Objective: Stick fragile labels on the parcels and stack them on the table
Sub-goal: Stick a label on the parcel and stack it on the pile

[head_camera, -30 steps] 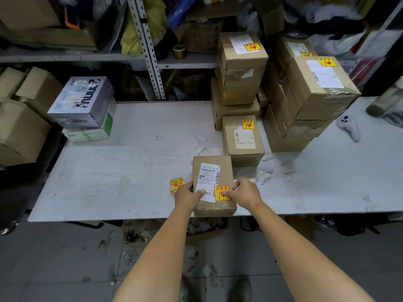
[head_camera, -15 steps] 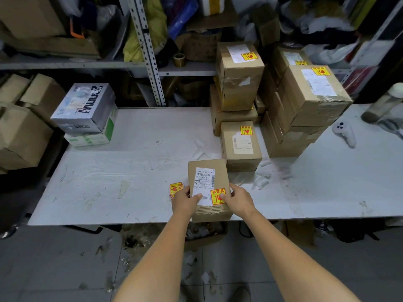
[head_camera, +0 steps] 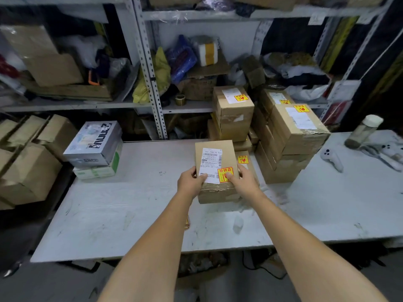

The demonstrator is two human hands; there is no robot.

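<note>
So the brown parcel [head_camera: 214,149] is dead centre, over the middle of the grey table [head_camera: 130,203] (can't tell if its bottom actually touches the top). Both hands grip it. The left hand [head_camera: 190,182] curls round its 9 o'clock edge with the thumb on the white shipping slip [head_camera: 211,162]. The right hand [head_camera: 245,180] wraps the 3 o'clock edge, thumb pressing the yellow-and-red fragile label [head_camera: 224,172] at the slip's lower right corner. A smaller labelled parcel [head_camera: 243,160] peeks out just behind at 3 o'clock. The stack of labelled parcels [head_camera: 298,129] stands at 1 to 2 o'clock. A silver printed box [head_camera: 96,142] sits at 9 o'clock, with a white controller [head_camera: 331,159] and a bottle [head_camera: 363,131] far out around 3.
</note>
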